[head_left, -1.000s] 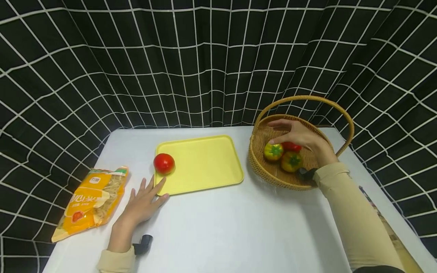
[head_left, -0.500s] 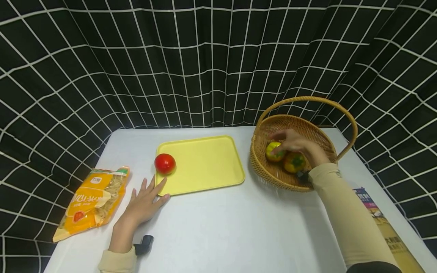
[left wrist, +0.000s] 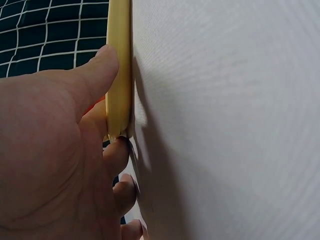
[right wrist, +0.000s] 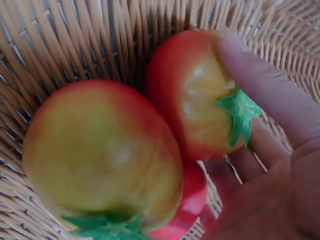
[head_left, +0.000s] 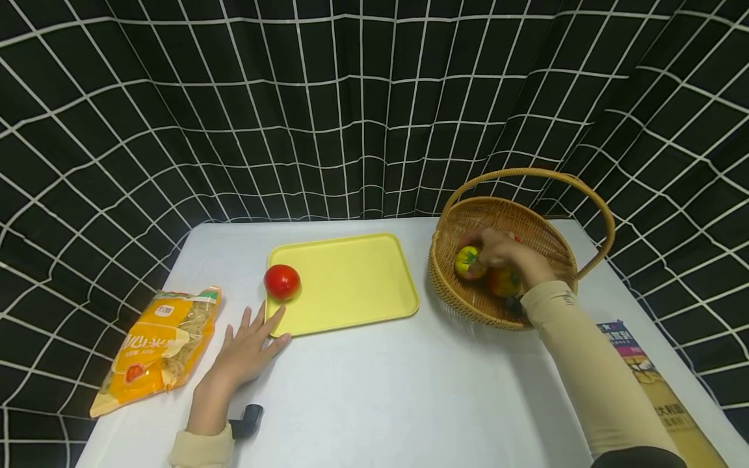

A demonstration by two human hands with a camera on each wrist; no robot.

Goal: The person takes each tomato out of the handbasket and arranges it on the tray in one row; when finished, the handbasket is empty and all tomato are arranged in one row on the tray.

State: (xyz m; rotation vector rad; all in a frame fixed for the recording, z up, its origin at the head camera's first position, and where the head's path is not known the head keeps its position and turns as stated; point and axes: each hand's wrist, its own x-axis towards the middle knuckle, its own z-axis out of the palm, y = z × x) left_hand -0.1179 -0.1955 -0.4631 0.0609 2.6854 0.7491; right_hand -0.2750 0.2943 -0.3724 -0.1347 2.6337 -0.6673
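Observation:
My right hand is down inside the wicker basket, gripping a yellow-and-red tomato with a green star-shaped calyx. Its thumb lies across the tomato's side and the other fingers pass behind. Touching that tomato is a larger yellowish-red one, with part of a red one showing beneath. My left hand lies with spread fingers at the near left corner of the yellow tray. In the left wrist view, the thumb touches the tray's rim. A red tomato sits on the tray's left side.
An orange food packet lies left of my left hand. Beside my right forearm is a long brown-and-purple packet. The basket's tall handle arches above its far side. A black curtain with white grid lines hangs behind the white table.
My right hand has lowered into the basket and its fingers have closed round the yellow-and-red tomato. The basket has shifted slightly right. My left hand has stayed by the tray corner.

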